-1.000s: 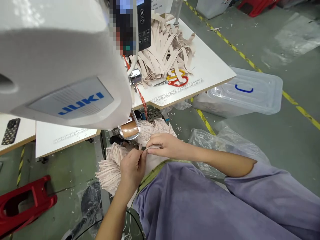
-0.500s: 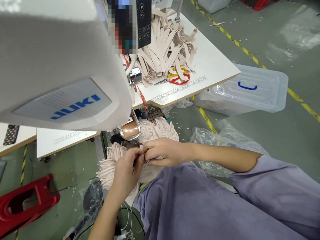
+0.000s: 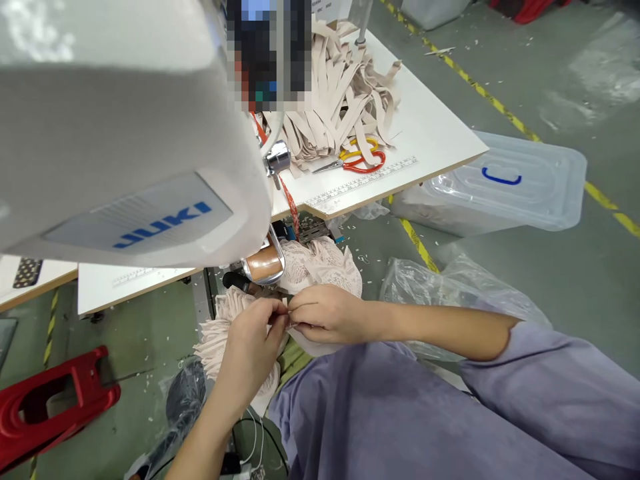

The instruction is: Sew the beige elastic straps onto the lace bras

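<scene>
My left hand (image 3: 257, 337) and my right hand (image 3: 327, 313) meet fingertip to fingertip in front of a white sewing machine (image 3: 150, 147). Both pinch a small edge of pale beige fabric (image 3: 285, 303), mostly hidden by the fingers. Just beyond my right hand lies a beige lace piece (image 3: 323, 263), shaped like bra cups. A bunch of pleated beige lace pieces (image 3: 217, 340) hangs beside my left hand. The machine's arm end, with a brown panel in a metal guard (image 3: 265, 262), sits just above my fingers.
Beige fabric strips (image 3: 335, 93) are heaped on the white table (image 3: 435, 133), near red-and-yellow scissors (image 3: 360, 160). A lidded plastic box (image 3: 535, 180) stands on the floor at right. Clear plastic bags (image 3: 450, 287) lie behind my right arm. A red stool (image 3: 60, 407) is at lower left.
My right hand has dipped slightly, and its fingers stay close to those of my left. The whole view has shifted a little; more green cloth shows beneath my hands.
</scene>
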The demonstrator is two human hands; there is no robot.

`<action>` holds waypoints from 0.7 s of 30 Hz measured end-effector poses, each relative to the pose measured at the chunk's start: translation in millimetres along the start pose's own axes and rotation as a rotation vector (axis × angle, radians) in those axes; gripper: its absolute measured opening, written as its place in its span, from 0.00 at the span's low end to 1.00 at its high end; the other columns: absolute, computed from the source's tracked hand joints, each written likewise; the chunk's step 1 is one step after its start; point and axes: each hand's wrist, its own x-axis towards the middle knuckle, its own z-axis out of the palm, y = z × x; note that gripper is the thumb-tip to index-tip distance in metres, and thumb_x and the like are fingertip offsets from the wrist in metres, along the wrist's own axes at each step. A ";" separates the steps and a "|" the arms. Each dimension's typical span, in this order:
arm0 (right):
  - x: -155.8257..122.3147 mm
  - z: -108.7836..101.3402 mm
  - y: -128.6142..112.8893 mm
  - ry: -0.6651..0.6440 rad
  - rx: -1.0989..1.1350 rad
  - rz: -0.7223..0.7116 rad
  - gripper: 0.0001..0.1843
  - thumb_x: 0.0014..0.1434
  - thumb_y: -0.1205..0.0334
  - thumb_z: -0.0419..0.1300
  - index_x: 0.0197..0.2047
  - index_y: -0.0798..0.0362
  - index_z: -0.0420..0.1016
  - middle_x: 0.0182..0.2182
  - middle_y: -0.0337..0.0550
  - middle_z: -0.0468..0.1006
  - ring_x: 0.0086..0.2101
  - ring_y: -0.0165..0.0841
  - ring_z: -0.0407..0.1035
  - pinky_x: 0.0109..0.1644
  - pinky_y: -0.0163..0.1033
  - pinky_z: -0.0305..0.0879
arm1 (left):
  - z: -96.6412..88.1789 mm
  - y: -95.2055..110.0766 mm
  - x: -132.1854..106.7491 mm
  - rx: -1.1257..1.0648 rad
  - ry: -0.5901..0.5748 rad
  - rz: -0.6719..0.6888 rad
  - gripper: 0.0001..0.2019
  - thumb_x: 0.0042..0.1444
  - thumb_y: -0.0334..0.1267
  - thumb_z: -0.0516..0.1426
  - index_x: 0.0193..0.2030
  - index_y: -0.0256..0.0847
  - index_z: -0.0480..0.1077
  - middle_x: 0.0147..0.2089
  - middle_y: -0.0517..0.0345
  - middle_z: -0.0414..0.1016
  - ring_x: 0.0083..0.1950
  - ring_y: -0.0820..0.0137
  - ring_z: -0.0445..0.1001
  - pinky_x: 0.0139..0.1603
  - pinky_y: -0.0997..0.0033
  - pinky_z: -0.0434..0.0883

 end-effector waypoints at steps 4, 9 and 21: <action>2.5 13.3 0.1 0.091 0.222 0.206 0.09 0.63 0.66 0.55 0.38 0.55 0.77 0.35 0.47 0.79 0.36 0.33 0.73 0.41 0.37 0.71 | 0.8 -7.6 8.4 -0.056 -0.012 -0.046 0.05 0.61 0.32 0.51 0.34 0.42 0.66 0.37 0.55 0.72 0.40 0.64 0.71 0.40 0.64 0.68; 11.0 11.0 -11.4 0.176 0.427 0.291 0.08 0.63 0.65 0.58 0.41 0.52 0.79 0.39 0.45 0.82 0.40 0.32 0.75 0.45 0.36 0.71 | 39.7 -16.4 2.1 -0.713 0.201 -0.063 0.03 0.62 0.36 0.51 0.36 0.42 0.60 0.42 0.53 0.72 0.44 0.68 0.74 0.44 0.67 0.73; 13.0 -2.6 -23.5 0.161 0.388 0.265 0.08 0.61 0.68 0.60 0.41 0.52 0.80 0.37 0.43 0.82 0.37 0.30 0.75 0.43 0.33 0.69 | 47.5 -23.3 -16.3 -0.223 0.626 0.211 0.05 0.65 0.35 0.56 0.36 0.42 0.71 0.33 0.58 0.77 0.46 0.66 0.80 0.44 0.66 0.75</action>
